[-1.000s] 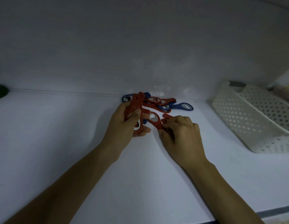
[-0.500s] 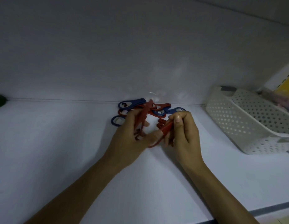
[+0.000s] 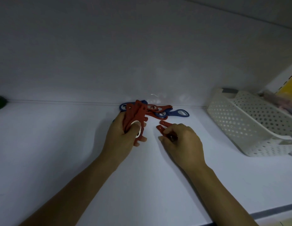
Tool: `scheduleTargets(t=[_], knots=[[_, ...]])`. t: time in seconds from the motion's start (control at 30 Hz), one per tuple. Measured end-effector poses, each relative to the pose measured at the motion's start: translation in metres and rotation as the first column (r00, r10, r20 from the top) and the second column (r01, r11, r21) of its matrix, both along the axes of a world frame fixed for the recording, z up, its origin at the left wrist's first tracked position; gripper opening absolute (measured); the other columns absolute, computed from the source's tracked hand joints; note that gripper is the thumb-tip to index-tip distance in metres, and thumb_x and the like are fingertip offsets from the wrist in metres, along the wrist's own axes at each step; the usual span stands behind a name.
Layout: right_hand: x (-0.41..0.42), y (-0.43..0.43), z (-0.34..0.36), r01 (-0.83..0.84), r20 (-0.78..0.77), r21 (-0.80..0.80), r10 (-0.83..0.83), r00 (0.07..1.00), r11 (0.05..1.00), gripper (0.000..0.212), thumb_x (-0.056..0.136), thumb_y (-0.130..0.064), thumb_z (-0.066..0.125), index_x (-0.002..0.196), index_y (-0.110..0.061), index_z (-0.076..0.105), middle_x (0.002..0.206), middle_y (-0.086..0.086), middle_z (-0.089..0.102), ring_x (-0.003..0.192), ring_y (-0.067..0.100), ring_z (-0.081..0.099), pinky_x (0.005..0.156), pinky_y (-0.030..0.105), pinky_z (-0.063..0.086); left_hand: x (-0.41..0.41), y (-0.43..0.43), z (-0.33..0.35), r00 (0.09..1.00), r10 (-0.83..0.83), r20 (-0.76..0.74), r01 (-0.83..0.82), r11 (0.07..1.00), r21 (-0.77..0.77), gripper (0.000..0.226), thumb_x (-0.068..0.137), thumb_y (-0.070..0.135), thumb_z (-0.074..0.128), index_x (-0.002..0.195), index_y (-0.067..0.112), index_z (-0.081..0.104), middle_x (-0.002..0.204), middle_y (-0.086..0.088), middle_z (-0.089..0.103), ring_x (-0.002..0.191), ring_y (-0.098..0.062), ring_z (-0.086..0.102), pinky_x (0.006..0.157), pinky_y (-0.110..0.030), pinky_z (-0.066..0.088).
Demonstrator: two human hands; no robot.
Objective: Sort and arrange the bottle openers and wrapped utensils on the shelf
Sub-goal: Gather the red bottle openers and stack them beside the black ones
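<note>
The white shelf surface (image 3: 60, 160) met a plain white back wall in dim light. The left hand (image 3: 120, 139) gripped a fanned stack of flat red plastic bottle openers (image 3: 137, 115), with fingers and thumb curled round it. The right hand (image 3: 182, 142), just beside it, had its fingers curled on two loose red openers (image 3: 161, 128) on the shelf. A mixed pile of red and blue openers (image 3: 160, 111) lay against the wall behind both hands. A white perforated plastic basket (image 3: 239, 121) stood to the right.

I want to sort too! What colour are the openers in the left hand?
Red. The head view shows the openers in the left hand.
</note>
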State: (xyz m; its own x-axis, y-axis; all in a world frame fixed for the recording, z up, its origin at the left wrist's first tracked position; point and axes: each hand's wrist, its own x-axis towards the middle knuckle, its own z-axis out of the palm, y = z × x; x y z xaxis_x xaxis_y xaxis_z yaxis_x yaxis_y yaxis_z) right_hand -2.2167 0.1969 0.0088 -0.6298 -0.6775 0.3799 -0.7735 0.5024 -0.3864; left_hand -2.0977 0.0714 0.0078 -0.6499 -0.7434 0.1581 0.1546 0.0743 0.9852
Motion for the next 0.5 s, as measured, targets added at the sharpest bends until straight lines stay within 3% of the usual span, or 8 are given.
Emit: scheduleTargets(t=[0.1,0.23,0.33,0.4,0.5], knots=[[0.0035,-0.0004,0.0024,-0.055,0.064,-0.047,0.058,0.996,0.997,0.022,0.083,-0.028,0.071,0.102,-0.018,0.069,0.097,-0.003,0.066,0.084,0.012,0.059,0.080,0.026,0.052,-0.0005,0.0002,-0.0001,1.000,0.009,0.010,-0.009,1.000,0.019,0.017,0.094,0.015,0.051,0.108,0.024,0.056,0.092,0.001,0.070,0.061,-0.014,0.069,0.046,-0.017,0.048],[0.0046,-0.0023,0.0030,-0.021,0.038,0.011,0.020,0.999,1.000,0.032,0.088,-0.032,0.065,0.118,-0.021,0.065,0.102,-0.004,0.069,0.084,0.010,0.062,0.080,0.015,0.043,-0.0025,0.0008,-0.0025,0.999,-0.008,0.050,0.009,1.000,-0.015,0.023,0.095,0.017,0.050,0.117,0.021,0.053,0.095,0.001,0.070,0.062,-0.012,0.068,0.048,-0.017,0.048],[0.0046,-0.0029,0.0062,-0.016,-0.023,0.004,0.016,1.000,1.000,0.038,0.092,-0.029,0.058,0.129,-0.021,0.056,0.099,-0.001,0.071,0.080,0.015,0.065,0.079,0.022,0.049,-0.0035,0.0009,-0.0051,0.997,-0.025,0.072,0.029,0.998,-0.051,0.026,0.095,0.019,0.049,0.121,0.020,0.052,0.099,-0.001,0.068,0.063,-0.011,0.068,0.050,-0.016,0.048],[0.0055,-0.0011,0.0073,-0.003,-0.042,-0.100,-0.002,0.999,0.995,0.035,0.094,-0.023,0.054,0.129,-0.019,0.055,0.087,0.001,0.072,0.071,0.017,0.065,0.074,0.029,0.053,-0.0035,0.0009,-0.0074,0.995,-0.023,0.097,0.033,0.994,-0.109,0.029,0.096,0.020,0.048,0.124,0.018,0.051,0.101,-0.002,0.067,0.063,-0.009,0.067,0.051,-0.014,0.047],[0.0075,0.0003,0.0071,0.046,0.146,-0.299,-0.002,0.989,0.953,0.040,0.094,-0.014,0.054,0.134,-0.018,0.050,0.071,-0.002,0.070,0.061,0.014,0.062,0.066,0.022,0.052,-0.0037,0.0036,-0.0095,0.989,-0.015,0.148,0.049,0.974,-0.223,0.033,0.096,0.022,0.047,0.129,0.019,0.048,0.099,0.002,0.066,0.061,-0.004,0.065,0.054,-0.012,0.047]])
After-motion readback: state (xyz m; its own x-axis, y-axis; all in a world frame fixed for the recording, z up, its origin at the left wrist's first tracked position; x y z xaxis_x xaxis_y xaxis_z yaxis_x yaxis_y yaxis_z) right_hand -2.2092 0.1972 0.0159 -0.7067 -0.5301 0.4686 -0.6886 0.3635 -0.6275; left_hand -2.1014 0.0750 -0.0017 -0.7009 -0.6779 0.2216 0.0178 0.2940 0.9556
